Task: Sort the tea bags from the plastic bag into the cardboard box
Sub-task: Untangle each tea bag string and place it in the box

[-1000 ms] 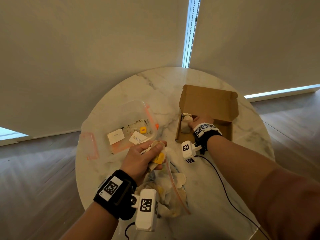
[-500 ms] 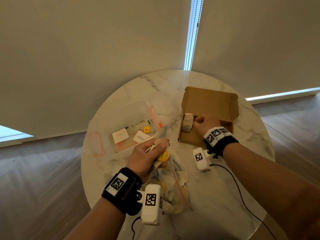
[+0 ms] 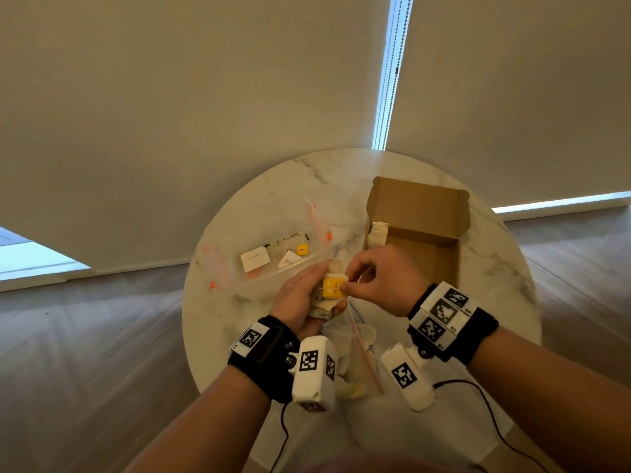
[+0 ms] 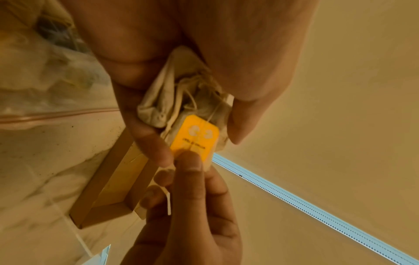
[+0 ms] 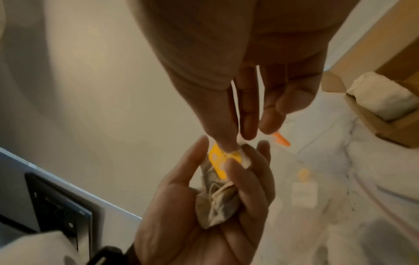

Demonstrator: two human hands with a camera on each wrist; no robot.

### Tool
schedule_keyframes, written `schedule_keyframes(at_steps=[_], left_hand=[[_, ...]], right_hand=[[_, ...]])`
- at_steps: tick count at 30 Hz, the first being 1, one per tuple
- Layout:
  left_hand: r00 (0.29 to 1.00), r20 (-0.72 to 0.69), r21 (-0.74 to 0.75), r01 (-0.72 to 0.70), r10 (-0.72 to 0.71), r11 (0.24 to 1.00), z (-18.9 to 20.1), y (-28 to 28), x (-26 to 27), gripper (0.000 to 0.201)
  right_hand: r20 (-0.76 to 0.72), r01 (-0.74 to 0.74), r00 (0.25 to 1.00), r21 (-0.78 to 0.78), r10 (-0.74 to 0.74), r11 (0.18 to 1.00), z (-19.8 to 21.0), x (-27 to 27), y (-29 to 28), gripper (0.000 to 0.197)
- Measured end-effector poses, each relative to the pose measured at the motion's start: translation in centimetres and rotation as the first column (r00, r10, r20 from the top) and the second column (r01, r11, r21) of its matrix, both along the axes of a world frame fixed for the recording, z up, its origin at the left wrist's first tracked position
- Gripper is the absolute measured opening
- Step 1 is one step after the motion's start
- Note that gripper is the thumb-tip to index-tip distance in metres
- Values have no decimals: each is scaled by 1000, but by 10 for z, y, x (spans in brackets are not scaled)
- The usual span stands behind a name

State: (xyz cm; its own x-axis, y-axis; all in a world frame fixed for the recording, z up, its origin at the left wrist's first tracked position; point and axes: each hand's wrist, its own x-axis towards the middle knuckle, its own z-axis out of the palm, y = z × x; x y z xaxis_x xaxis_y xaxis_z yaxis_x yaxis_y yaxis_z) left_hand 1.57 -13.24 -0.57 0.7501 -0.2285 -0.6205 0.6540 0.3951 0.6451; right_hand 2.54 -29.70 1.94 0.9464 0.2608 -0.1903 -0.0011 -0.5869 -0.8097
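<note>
We see a round marble desk (image 3: 495,268) whose edge curves close on every side; both of our hands work above its middle, and bare marble lies to the right of the cardboard box (image 3: 430,254). The box stands open near the far right edge, its lid tilted up, and a small pile of pale tea bags (image 3: 378,232) sits in its far left corner. To the left lies a clear plastic container (image 3: 259,233) with orange clips and some white cards inside.

Our left hand (image 3: 300,298) is curled around a bunch of crumpled tea bags (image 3: 324,308), cream coloured, with thin strings, held above the desk between the container and the box. Our right hand (image 3: 382,285) pinches the yellow tag (image 3: 333,288) of one bag with thumb and forefinger; the other fingers are loosely bent.

The plastic bag (image 3: 358,356) with more tea bags lies under our wrists, near the front edge.

The left wrist view shows what the head view does not: white marks and small dark print on the yellow tag (image 4: 195,138), and the string knotted over the wrinkled paper. The right wrist view shows the left palm (image 5: 181,224) open upward under the bundle (image 5: 215,202), and the pile in the box (image 5: 381,100) from the side.
</note>
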Motion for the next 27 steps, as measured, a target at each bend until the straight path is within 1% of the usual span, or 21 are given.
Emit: schedule_keyframes(at_steps=[3, 6, 10, 11, 12, 14, 15, 16, 17, 19, 22, 24, 27], left_hand=[[1000, -3, -20, 1, -1, 1000, 4, 2, -7, 32], [1000, 18, -38, 1, 0, 999, 9, 5, -13, 31], [992, 116, -83, 61, -51, 995, 14, 9, -22, 30], [988, 140, -94, 76, -62, 993, 14, 11, -24, 32], [984, 162, -109, 87, -69, 990, 14, 12, -25, 42], [979, 186, -143, 112, -85, 983, 12, 15, -27, 67], [978, 189, -165, 119, -87, 979, 12, 16, -28, 71], [979, 190, -177, 114, -80, 978, 12, 17, -29, 65], [980, 187, -183, 106, -72, 977, 13, 18, -29, 54], [986, 158, -163, 80, -54, 983, 16, 17, -31, 38], [992, 125, -90, 46, -34, 995, 18, 15, -33, 16], [994, 107, -49, 24, -19, 998, 20, 14, -33, 16], [994, 109, -1, 18, -17, 1000, 20, 15, -33, 15]], right_hand=[[-14, 60, 998, 125, -59, 990, 2, -9, 4, 12], [2, 87, 996, 210, -89, 974, 6, -16, 5, 13], [0, 131, 991, 278, -136, 952, 11, -21, 2, 12], [-3, 137, 990, 290, -142, 947, 13, -22, 1, 12], [-3, 142, 989, 300, -148, 943, 14, -23, 0, 13], [-2, 159, 986, 324, -168, 933, 19, -23, -1, 15], [-3, 170, 984, 341, -180, 925, 21, -24, -1, 17], [-4, 182, 981, 357, -194, 916, 24, -24, -1, 18], [-7, 198, 978, 376, -210, 905, 27, -24, -1, 20], [-27, 236, 969, 403, -246, 884, 32, -22, -2, 21], [-45, 269, 960, 420, -276, 867, 41, -18, -7, 13], [-18, 266, 958, 430, -286, 863, 48, -15, -13, 10], [51, 213, 966, 401, -254, 891, 57, -12, -22, 10]])
